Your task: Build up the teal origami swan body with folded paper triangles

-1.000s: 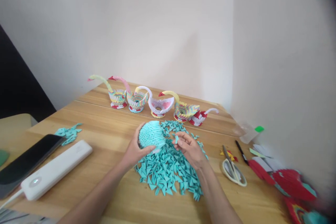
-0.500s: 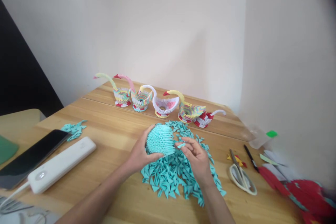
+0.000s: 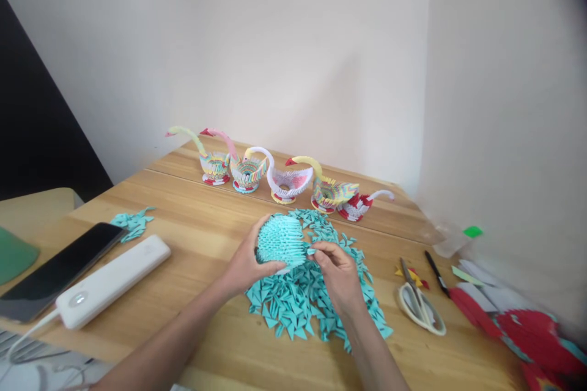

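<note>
My left hand (image 3: 245, 259) is wrapped round the left side of a rounded turquoise origami body (image 3: 279, 239) built of many interlocked folded paper pieces. It is held tilted above a heap of loose turquoise paper triangles (image 3: 293, 305) on the table. At the body's right edge, my right hand (image 3: 339, 272) pinches one small turquoise folded paper piece (image 3: 311, 251) between thumb and forefinger. That piece is against or very close to the body's edge; whether it touches I cannot tell.
Several paper swans (image 3: 288, 185) stand in a row at the back. White-handled scissors (image 3: 419, 308), a black pen (image 3: 436, 272) and a red paper model (image 3: 527, 330) lie right. Left are a phone (image 3: 59, 269), a white power bank (image 3: 114, 281) with a cable, and a small turquoise paper pile (image 3: 132, 223).
My right hand has brought the small paper piece closer to the right edge of the body and turned it. My left hand keeps its hold. The whole view has shifted slightly.
</note>
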A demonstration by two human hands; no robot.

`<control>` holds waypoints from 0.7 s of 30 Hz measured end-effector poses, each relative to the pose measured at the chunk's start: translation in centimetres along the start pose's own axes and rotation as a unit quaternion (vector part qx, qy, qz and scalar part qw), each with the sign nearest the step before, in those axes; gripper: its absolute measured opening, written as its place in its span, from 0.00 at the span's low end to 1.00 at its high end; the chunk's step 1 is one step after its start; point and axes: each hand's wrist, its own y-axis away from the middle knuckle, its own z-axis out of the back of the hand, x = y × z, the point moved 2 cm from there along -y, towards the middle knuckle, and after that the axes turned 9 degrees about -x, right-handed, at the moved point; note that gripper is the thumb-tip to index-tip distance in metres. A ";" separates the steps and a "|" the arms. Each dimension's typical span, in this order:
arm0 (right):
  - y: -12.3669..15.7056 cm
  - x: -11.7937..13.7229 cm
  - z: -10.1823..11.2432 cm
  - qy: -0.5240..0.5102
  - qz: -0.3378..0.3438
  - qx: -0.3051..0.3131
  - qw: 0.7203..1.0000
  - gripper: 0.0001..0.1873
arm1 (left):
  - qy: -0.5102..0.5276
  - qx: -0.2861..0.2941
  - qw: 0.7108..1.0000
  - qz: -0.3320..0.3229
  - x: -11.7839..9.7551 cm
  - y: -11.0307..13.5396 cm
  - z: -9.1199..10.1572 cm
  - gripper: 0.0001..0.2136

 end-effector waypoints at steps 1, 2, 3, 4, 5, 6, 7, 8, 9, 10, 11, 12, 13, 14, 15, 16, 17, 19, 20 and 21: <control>0.0 -0.1 -0.1 -0.004 -0.011 -0.001 1.000 0.10 | 0.001 0.000 1.000 0.002 0.0 0.0 0.0 0.44; 0.0 -0.1 -0.2 -0.009 -0.019 -0.001 1.000 0.10 | 0.003 0.001 1.000 0.004 0.0 0.0 0.0 0.44; 0.0 -0.2 -0.2 -0.014 -0.025 -0.003 1.000 0.11 | 0.007 0.001 1.000 0.005 0.0 0.0 0.1 0.43; 0.0 -0.2 -0.3 -0.019 -0.030 -0.005 0.999 0.11 | 0.011 0.002 1.000 0.005 0.0 -0.1 0.1 0.43; 0.0 -0.2 -0.3 -0.024 -0.035 -0.006 0.999 0.12 | 0.015 0.003 1.000 0.004 0.0 -0.1 0.1 0.43; 0.0 -0.2 -0.3 -0.028 -0.038 -0.006 0.999 0.12 | 0.018 0.005 1.000 0.003 0.1 -0.1 0.0 0.43; 0.0 -0.2 -0.3 -0.029 -0.041 -0.006 0.999 0.13 | 0.021 0.008 1.000 0.004 0.1 -0.1 0.0 0.43; 0.0 -0.2 -0.3 -0.029 -0.042 -0.007 0.999 0.13 | 0.024 0.013 1.000 0.006 0.2 -0.1 0.0 0.43; 0.0 -0.3 -0.3 -0.029 -0.044 -0.006 0.999 0.13 | 0.027 0.018 0.999 0.007 0.2 -0.1 -0.1 0.43; 0.0 -0.3 -0.3 -0.029 -0.045 -0.006 0.999 0.13 | 0.030 0.022 0.999 0.008 0.3 -0.1 -0.1 0.44; 0.0 -0.4 -0.3 -0.029 -0.048 -0.003 0.998 0.12 | 0.033 0.026 0.999 0.007 0.4 -0.1 -0.1 0.44; 0.0 -0.5 -0.3 -0.030 -0.051 -0.001 0.998 0.12 | 0.035 0.028 0.999 0.005 0.4 -0.1 -0.2 0.44; 0.0 -0.6 -0.3 -0.031 -0.054 0.002 0.998 0.12 | 0.037 0.029 0.999 0.003 0.4 -0.1 -0.2 0.44; 0.0 -0.8 -0.2 -0.031 -0.056 0.004 0.998 0.12 | 0.037 0.029 0.999 0.002 0.4 -0.1 -0.1 0.44; 0.0 -0.8 -0.2 -0.030 -0.056 0.007 0.998 0.12 | 0.036 0.030 0.999 0.002 0.3 -0.1 -0.1 0.44; 0.0 -0.9 -0.2 -0.028 -0.054 0.010 0.998 0.12 | 0.035 0.031 0.999 0.002 0.3 -0.1 -0.1 0.44; 0.0 -1.0 -0.2 -0.025 -0.052 0.012 0.998 0.12 | 0.032 0.033 0.999 0.003 0.2 -0.1 -0.1 0.44; 0.0 -1.0 -0.2 -0.019 -0.051 0.017 0.998 0.11 | 0.025 0.036 0.999 0.007 0.2 -0.1 -0.1 0.44; 0.1 -1.0 -0.2 -0.019 -0.051 0.019 0.998 0.11 | 0.022 0.037 0.999 0.009 0.1 -0.1 -0.1 0.44; 0.1 -1.0 -0.3 -0.019 -0.051 0.020 0.998 0.11 | 0.021 0.037 0.999 0.011 0.1 -0.1 -0.1 0.44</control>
